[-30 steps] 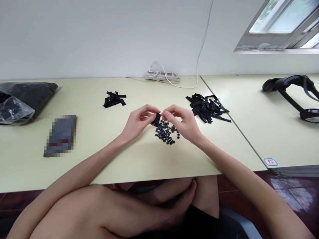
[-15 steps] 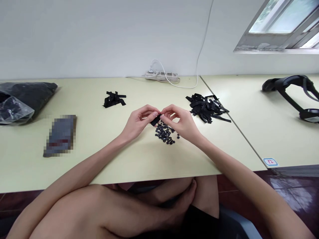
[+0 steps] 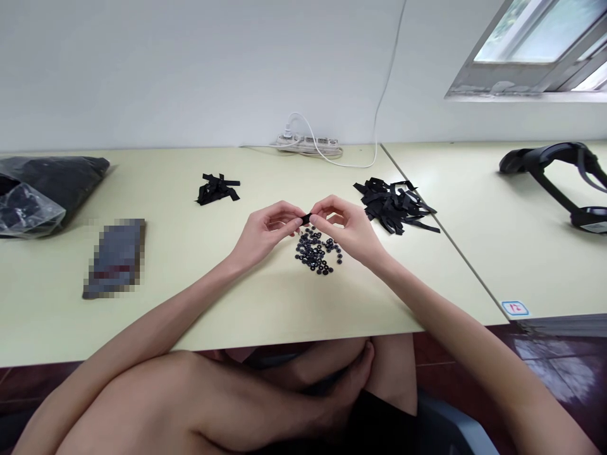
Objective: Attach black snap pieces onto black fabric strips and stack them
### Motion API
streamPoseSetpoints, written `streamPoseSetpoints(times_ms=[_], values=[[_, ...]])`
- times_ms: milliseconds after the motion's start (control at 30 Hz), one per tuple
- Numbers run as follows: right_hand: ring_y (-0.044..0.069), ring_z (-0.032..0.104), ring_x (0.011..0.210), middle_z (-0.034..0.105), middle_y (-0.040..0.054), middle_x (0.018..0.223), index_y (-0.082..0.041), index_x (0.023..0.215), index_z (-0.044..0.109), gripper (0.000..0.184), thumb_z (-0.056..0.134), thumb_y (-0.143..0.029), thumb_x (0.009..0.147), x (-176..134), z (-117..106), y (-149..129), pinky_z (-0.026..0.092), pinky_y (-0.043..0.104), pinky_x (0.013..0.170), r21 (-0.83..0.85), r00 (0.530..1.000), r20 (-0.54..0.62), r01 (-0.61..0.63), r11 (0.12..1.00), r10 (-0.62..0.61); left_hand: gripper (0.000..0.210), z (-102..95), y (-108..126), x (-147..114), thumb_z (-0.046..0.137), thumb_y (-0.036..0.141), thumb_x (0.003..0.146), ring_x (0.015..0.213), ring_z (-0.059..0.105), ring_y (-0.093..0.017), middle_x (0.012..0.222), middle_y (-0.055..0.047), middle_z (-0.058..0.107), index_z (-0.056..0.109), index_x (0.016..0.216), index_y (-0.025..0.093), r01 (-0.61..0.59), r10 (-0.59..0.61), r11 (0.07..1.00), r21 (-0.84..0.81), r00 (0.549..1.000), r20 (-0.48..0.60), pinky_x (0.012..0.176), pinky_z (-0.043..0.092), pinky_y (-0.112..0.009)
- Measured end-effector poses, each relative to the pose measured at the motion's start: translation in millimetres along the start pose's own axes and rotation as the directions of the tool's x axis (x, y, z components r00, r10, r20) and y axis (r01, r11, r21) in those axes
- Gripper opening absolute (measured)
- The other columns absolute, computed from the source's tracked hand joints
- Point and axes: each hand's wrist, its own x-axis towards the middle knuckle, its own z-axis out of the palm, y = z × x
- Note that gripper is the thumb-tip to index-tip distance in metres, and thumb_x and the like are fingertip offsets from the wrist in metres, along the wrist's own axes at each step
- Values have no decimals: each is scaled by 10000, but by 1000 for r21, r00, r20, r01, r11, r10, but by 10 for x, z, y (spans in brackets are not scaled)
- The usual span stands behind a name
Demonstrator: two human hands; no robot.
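A short black fabric strip (image 3: 306, 219) is stretched between my two hands just above the table. My left hand (image 3: 269, 230) pinches its left end between thumb and fingers. The right end is pinched by my right hand (image 3: 347, 229). Whether a small round piece sits on the strip is hidden by my fingertips. Right below my hands lies a loose heap of small dark round snap buttons (image 3: 315, 253). Beyond my right hand is a large pile of black strips (image 3: 393, 205), and a smaller pile of strips (image 3: 217, 189) lies beyond my left hand.
A black plastic bag (image 3: 57, 189) and a blurred-out flat object (image 3: 116, 259) lie on the left. Against the wall sits a white power strip (image 3: 308, 145) with a cable. A black headset (image 3: 559, 177) rests at the right, past the table seam (image 3: 459, 253).
The strip has turned from hanging at a slant under my left thumb to lying nearly level between both hands. My right hand has shifted slightly right.
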Motion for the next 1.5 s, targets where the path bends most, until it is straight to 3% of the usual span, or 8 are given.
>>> streamPoseSetpoints(times_ms=[567, 767, 1000, 1100, 1200, 1333, 1400, 1500], values=[[186, 708, 868, 779, 21, 923, -237, 954, 804, 162, 834, -396, 972, 19, -18, 11, 572, 368, 795, 27, 995, -30, -97, 995, 98, 310, 0, 65, -7, 843, 511, 1027, 906, 795, -175, 956, -58, 843, 780, 1068, 210, 85, -84, 996, 14, 995, -49, 791, 612, -286], [196, 706, 879, 780, 27, 943, -245, 946, 788, 175, 830, -413, 973, 22, -21, -20, 585, 387, 812, 3, 997, -56, -47, 999, 47, 298, -6, 62, -7, 836, 505, 1027, 883, 767, -168, 943, -52, 821, 775, 1042, 215, 79, -77, 997, 20, 994, -82, 753, 587, -280], [198, 705, 897, 757, 26, 955, -255, 978, 774, 192, 778, -442, 1019, 21, -16, -18, 586, 389, 830, -5, 999, -41, -15, 1000, 15, 323, 9, 78, 17, 876, 526, 967, 704, 588, -121, 820, -12, 678, 785, 987, 217, 51, -47, 998, 23, 983, -176, 596, 507, -243], [192, 695, 883, 745, 28, 955, -256, 1031, 769, 198, 732, -449, 1055, 34, -20, 47, 581, 389, 829, 17, 997, -66, -33, 999, 35, 343, -4, 67, 33, 909, 535, 927, 676, 535, -114, 786, 3, 613, 778, 961, 220, 91, -100, 994, -56, 974, -203, 580, 505, -238], [183, 679, 857, 732, 25, 950, -265, 1119, 764, 176, 694, -421, 1074, 50, -32, 114, 581, 380, 804, 62, 993, -98, -66, 996, 72, 288, -39, 21, 62, 917, 451, 919, 656, 513, -93, 813, 15, 602, 744, 924, 221, 217, -292, 932, -290, 923, -249, 581, 509, -215], [175, 668, 827, 724, 20, 912, -261, 1084, 767, 141, 660, -351, 1068, 55, -34, 146, 577, 376, 793, 76, 992, -61, -105, 992, 109, 126, -112, -90, 122, 819, 316, 1015, 802, 680, -102, 1138, -36, 798, 745, 981, 221, 280, -537, 787, -549, 750, -386, 651, 561, -202], [176, 666, 827, 723, 17, 893, -261, 1060, 771, 142, 646, -329, 1067, 55, -30, 145, 573, 378, 802, 69, 991, -38, -123, 990, 126, 78, -161, -149, 155, 761, 273, 1064, 903, 746, -121, 1267, -56, 834, 749, 1012, 216, 251, -575, 768, -589, 675, -462, 685, 571, -209], [179, 664, 826, 721, 16, 868, -258, 1028, 775, 151, 632, -299, 1059, 65, -34, 147, 563, 382, 808, 56, 989, -17, -147, 987, 149, 80, -267, -223, 200, 722, 254, 1103, 947, 774, -117, 1297, -60, 849, 724, 1034, 213, 143, -528, 803, -578, 618, -582, 674, 548, -201]])
